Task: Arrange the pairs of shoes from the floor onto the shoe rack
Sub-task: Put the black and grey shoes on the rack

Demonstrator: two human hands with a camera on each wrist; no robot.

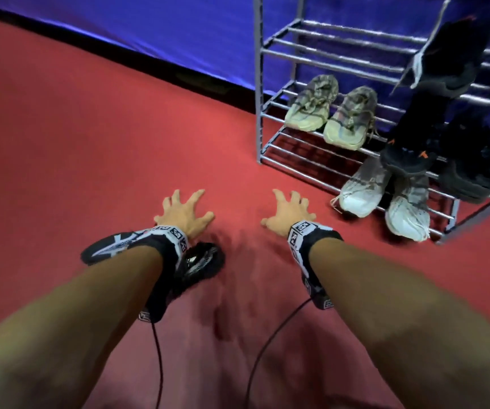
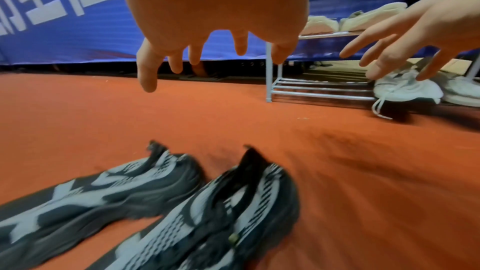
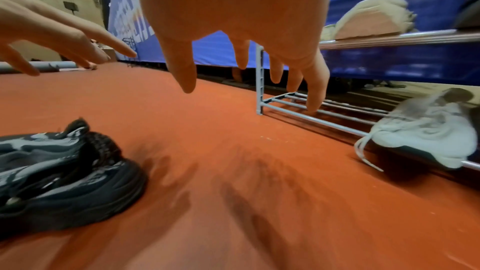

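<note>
A pair of black-and-white sneakers [image 2: 161, 202] lies on the red floor under my left forearm, partly hidden in the head view [image 1: 108, 246] and seen from the side by the right wrist camera [image 3: 64, 171]. Both hands hover empty above the floor with spread fingers: my left hand [image 1: 183, 211] just beyond the sneakers, my right hand [image 1: 289, 212] nearer the grey metal shoe rack [image 1: 260, 113]. On the rack stand a beige pair [image 1: 329, 113], a white pair [image 1: 385, 199] on the lowest shelf, and dark shoes [image 1: 456, 160] at the right.
A blue banner wall [image 1: 149, 33] runs behind the rack. Red carpet [image 1: 90, 143] stretches to the left. Two black cables [image 1: 267, 349] trail from my wrist straps across the floor. Bare rails [image 1: 341, 45] show on the upper left shelf and the lowest shelf's left end [image 3: 285, 106].
</note>
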